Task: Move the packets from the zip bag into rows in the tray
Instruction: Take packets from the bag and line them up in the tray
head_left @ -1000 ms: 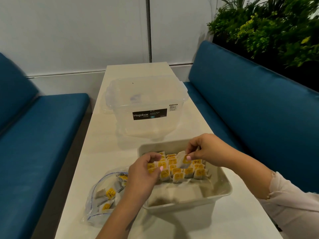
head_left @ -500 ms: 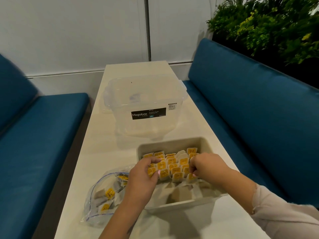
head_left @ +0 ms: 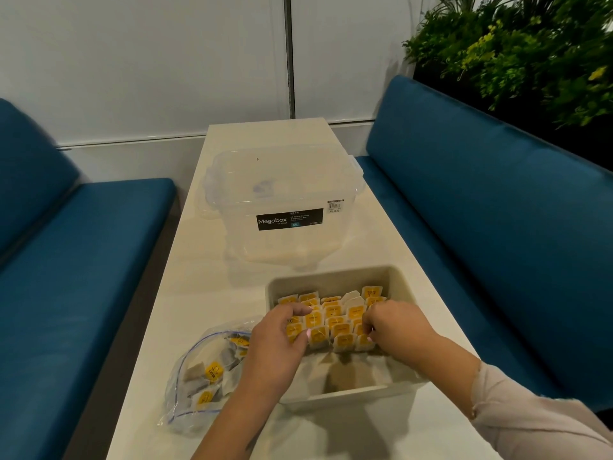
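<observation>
A beige tray (head_left: pixel 335 276) sits on the table in front of me, with several rows of yellow-labelled packets (head_left: pixel 335 322) standing in its far half. My left hand (head_left: pixel 278 341) is at the left end of the rows, fingers curled over the packets and thumb against the near row. At the right end of the near rows, my right hand (head_left: pixel 396 327) curls its fingers onto the packets. A clear zip bag (head_left: pixel 199 386) with several more packets lies left of the tray, partly under my left wrist.
A clear lidded Megabox storage box (head_left: pixel 282 207) stands behind the tray on the narrow cream table (head_left: pixel 371 254). Blue benches (head_left: pixel 481 227) run along both sides, with green plants (head_left: pixel 530 51) behind the right one. The tray's near half holds only loose paper.
My right hand came down from above the tray, where it held a packet, onto the right end of the near rows. My left hand stayed at the left end.
</observation>
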Demonstrator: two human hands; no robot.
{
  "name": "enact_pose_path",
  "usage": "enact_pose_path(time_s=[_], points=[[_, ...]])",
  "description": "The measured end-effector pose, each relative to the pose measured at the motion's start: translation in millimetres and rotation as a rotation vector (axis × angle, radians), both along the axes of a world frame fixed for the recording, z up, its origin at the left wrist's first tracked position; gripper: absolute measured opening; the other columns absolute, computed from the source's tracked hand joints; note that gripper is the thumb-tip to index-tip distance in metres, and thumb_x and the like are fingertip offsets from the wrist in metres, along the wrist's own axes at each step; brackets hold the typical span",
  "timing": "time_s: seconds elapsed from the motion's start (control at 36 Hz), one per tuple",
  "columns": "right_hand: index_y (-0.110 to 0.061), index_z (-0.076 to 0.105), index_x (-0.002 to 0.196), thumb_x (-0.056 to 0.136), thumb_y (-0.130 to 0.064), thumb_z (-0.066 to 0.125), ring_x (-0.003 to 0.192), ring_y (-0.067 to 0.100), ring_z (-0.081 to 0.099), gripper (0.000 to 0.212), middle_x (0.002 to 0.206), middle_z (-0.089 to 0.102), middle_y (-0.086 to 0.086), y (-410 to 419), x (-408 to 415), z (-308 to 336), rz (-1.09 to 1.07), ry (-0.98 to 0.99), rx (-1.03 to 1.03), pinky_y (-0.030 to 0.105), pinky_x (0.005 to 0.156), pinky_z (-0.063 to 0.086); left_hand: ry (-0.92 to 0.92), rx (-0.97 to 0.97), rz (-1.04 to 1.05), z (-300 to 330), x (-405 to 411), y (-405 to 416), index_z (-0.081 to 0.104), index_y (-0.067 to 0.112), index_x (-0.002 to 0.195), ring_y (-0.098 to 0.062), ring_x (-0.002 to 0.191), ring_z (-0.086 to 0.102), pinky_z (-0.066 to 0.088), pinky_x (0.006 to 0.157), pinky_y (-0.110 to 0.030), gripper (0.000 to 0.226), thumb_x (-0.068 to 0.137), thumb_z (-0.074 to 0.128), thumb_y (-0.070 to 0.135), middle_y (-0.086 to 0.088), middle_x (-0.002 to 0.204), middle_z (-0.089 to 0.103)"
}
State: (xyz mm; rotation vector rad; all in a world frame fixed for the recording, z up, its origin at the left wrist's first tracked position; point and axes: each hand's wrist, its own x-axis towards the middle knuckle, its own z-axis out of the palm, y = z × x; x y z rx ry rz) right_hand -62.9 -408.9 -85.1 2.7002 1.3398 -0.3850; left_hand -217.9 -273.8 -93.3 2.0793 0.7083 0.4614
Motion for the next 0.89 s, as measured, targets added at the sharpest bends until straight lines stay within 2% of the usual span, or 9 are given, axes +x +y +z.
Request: enact_pose_path(time_s=[0.22, 0.33, 0.47, 0.58, 0.67, 0.72, 0.81, 0.89], points=[[-0.027, 0.065, 0.111, 0.091, -0.024, 0.059, 0.093, 0.017, 0.061, 0.021, 0.106, 0.066, -0.002, -4.7, 2.0, 4.1, -0.025, 0.032, 0.043, 0.022, 0.075, 0.045, -0.009, -0.001, -0.010, 3.2, -1.3, -0.8, 0.061, 0.035, 0.100, 0.003, 0.103, 0.051, 0.035, 0.083, -0.007, 0.031, 0.082, 0.069, 0.011, 0.020, 0.107, 0.060], [-0.030, 0.066, 0.107, 0.088, -0.030, 0.062, 0.083, 0.012, 0.057, 0.020, 0.100, 0.066, -0.006, -5.6, 5.8, 12.6, -0.085, 0.073, 0.112, 0.023, 0.073, 0.046, -0.047, -0.024, 0.001, 3.2, -3.0, 0.8, 0.062, 0.036, 0.095, 0.007, 0.101, 0.053, 0.033, 0.077, 0.004, 0.034, 0.080, 0.070, 0.007, 0.021, 0.105, 0.061], [-0.031, 0.068, 0.100, 0.086, -0.036, 0.065, 0.081, 0.010, 0.058, 0.015, 0.093, 0.066, -0.011, -5.7, 10.8, 34.3, -0.158, 0.116, 0.259, 0.022, 0.068, 0.045, -0.112, 0.054, 0.040, 11.2, -10.8, 10.1, 0.063, 0.037, 0.089, 0.018, 0.094, 0.052, 0.038, 0.080, 0.000, 0.040, 0.079, 0.067, -0.001, 0.023, 0.097, 0.062], [-0.031, 0.069, 0.096, 0.085, -0.038, 0.066, 0.079, 0.007, 0.058, 0.013, 0.089, 0.065, -0.012, 7.4, 2.7, 50.5, -0.157, 0.179, 0.345, 0.023, 0.069, 0.048, -0.140, 0.107, 0.135, 20.1, -28.3, 25.9, 0.062, 0.039, 0.086, 0.020, 0.094, 0.050, 0.032, 0.076, 0.006, 0.045, 0.082, 0.060, -0.006, 0.025, 0.097, 0.063], [-0.033, 0.068, 0.092, 0.085, -0.040, 0.066, 0.073, 0.001, 0.055, 0.010, 0.084, 0.064, -0.014, 24.4, -9.8, 57.3, -0.095, 0.197, 0.377, 0.019, 0.063, 0.043, -0.128, 0.135, 0.212, 25.6, -47.3, 39.4, 0.064, 0.034, 0.091, 0.017, 0.096, 0.052, 0.031, 0.079, 0.007, 0.042, 0.084, 0.058, -0.007, 0.023, 0.099, 0.064], [-0.033, 0.068, 0.094, 0.085, -0.040, 0.066, 0.076, 0.001, 0.056, 0.012, 0.085, 0.064, -0.015, 36.6, -20.7, 61.6, -0.052, 0.231, 0.390, 0.018, 0.062, 0.044, -0.114, 0.163, 0.255, 25.9, -60.5, 48.1, 0.064, 0.032, 0.091, 0.007, 0.098, 0.056, 0.033, 0.083, 0.003, 0.040, 0.083, 0.058, -0.007, 0.021, 0.102, 0.065], [-0.032, 0.068, 0.099, 0.085, -0.039, 0.066, 0.082, 0.007, 0.060, 0.015, 0.090, 0.066, -0.012, 55.9, -38.4, 64.7, 0.007, 0.276, 0.385, 0.029, 0.075, 0.053, -0.086, 0.188, 0.316, 23.9, -77.5, 58.8, 0.059, 0.030, 0.073, -0.005, 0.104, 0.058, 0.040, 0.087, -0.018, 0.040, 0.078, 0.060, -0.010, 0.019, 0.106, 0.065], [-0.031, 0.068, 0.100, 0.086, -0.037, 0.065, 0.080, 0.008, 0.059, 0.016, 0.091, 0.066, -0.011, 74.8, -54.5, 63.5, 0.088, 0.282, 0.366, 0.030, 0.076, 0.052, -0.039, 0.197, 0.367, 20.2, -92.2, 63.9, 0.054, 0.029, 0.057, -0.009, 0.109, 0.055, 0.037, 0.089, -0.023, 0.046, 0.072, 0.061, -0.013, 0.018, 0.107, 0.061]])
